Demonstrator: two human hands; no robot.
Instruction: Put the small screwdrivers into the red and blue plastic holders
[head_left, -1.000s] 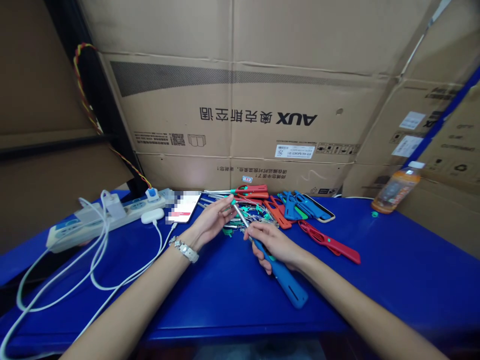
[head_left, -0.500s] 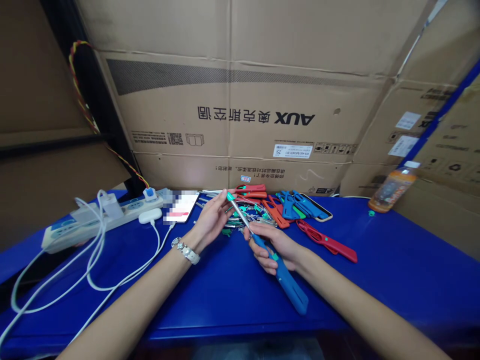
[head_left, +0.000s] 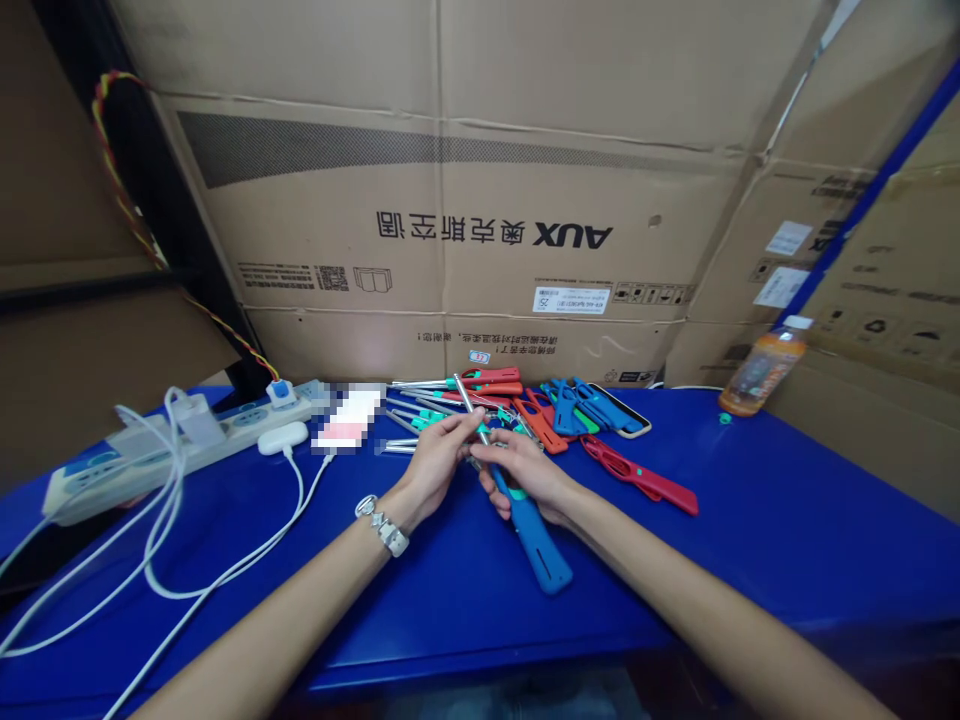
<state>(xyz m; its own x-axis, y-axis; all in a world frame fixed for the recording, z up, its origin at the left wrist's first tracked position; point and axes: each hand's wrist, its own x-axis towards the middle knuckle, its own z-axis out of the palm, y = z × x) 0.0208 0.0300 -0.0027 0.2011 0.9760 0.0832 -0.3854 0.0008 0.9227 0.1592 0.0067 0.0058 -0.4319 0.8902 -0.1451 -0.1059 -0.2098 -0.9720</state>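
Note:
A long-nosed lighter with a blue handle [head_left: 538,545] and a metal tube slants away from me over the blue table. My right hand [head_left: 529,470] wraps round the upper part of its handle, fingers closed. At the handle end of the tube, a small green piece [head_left: 482,428] sits between the thumb and fingers of my left hand [head_left: 442,455]. The bare tube tip points toward the cardboard. Behind my hands lie metal lighter tubes [head_left: 416,410] with green pieces, partly hidden. Red lighter handles [head_left: 491,377] lie beyond them.
Right of the pile are an orange casing [head_left: 551,435], blue casings [head_left: 566,405], a red casing [head_left: 660,490] and a phone [head_left: 637,425]. An orange drink bottle [head_left: 766,368] stands at right. At left, a power strip [head_left: 247,425] and white cables [head_left: 161,500] lie before a cardboard wall [head_left: 300,220].
My left hand has come down the tube toward my right hand, and the green piece has moved from the tube's tip to near the handle.

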